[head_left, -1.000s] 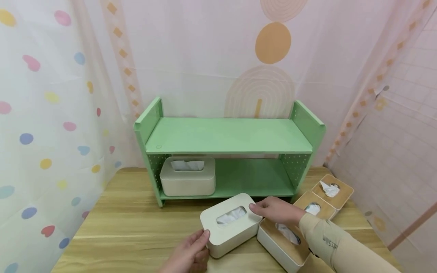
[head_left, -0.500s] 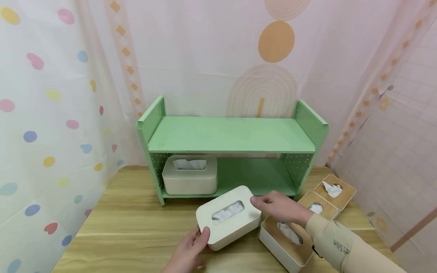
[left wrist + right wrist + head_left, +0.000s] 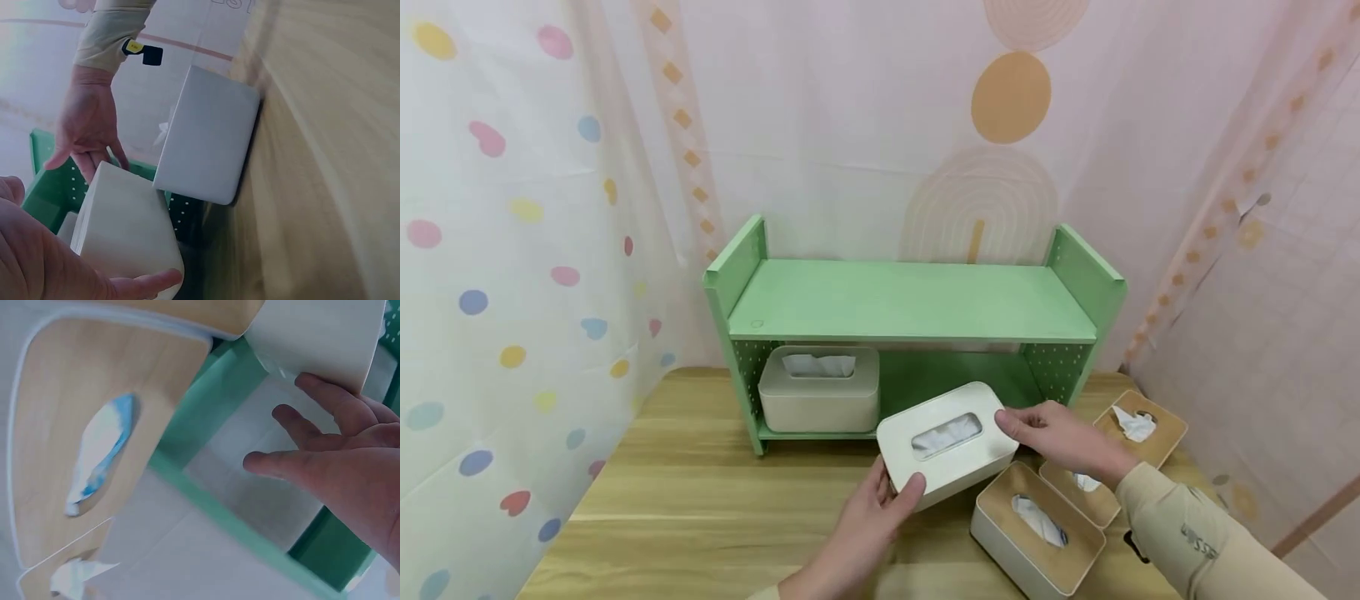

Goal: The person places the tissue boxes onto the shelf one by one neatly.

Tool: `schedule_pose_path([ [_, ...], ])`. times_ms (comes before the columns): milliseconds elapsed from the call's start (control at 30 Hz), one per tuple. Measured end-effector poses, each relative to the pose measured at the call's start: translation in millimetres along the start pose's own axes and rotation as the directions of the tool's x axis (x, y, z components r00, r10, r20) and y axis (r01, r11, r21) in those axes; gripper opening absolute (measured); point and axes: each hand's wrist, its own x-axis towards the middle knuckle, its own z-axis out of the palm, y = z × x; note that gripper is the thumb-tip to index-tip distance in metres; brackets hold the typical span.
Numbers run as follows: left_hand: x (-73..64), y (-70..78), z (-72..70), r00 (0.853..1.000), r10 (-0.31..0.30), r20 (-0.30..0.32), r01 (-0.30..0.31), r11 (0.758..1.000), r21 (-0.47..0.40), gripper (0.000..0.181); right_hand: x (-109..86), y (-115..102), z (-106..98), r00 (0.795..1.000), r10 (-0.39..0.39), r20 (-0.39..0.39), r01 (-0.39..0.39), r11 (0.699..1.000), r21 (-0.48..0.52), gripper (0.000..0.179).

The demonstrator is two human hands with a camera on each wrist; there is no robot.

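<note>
An off-white tissue box (image 3: 955,450), tilted and lifted off the table, is held between both hands before the lower shelf. My left hand (image 3: 868,521) grips its near left corner, thumb on the lid and fingers beneath; the left wrist view shows a finger along the white tissue box's side (image 3: 128,228). At the right end, my right hand (image 3: 1071,437) holds the box with its thumb on the lid. Some of the right hand's fingers (image 3: 337,419) are spread off the box in the right wrist view. Another off-white tissue box (image 3: 820,408) sits at the lower shelf's left end.
The green two-tier shelf (image 3: 910,300) stands at the table's back. Right of the held box, a wood-lidded tissue box (image 3: 1000,542) rests on the wooden table (image 3: 700,517). Two more wood-lidded boxes stand behind it, the farthest wood-lidded box (image 3: 1165,417) partly beyond the right forearm.
Both hands have raised the off-white tissue box from the table and carried it rightward and toward the shelf. The wood-lidded box in front is now less covered.
</note>
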Motion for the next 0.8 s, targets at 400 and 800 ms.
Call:
schedule_pose_path([
  [400, 47.2, 14.9, 9.5, 0.996, 0.053, -0.068, -0.055, 0.998, -0.035, 0.095, 9.4, 24, -7, 1.000, 0.029, 0.011, -0.030, 1.000, 0.006, 0.086],
  [800, 59.0, 6.0, -5.8, 0.984, 0.144, -0.109, -0.142, 0.990, 0.020, 0.087, 20.4, 13, 15, 0.966, 0.036, -0.257, -0.081, 0.983, -0.164, 0.073],
])
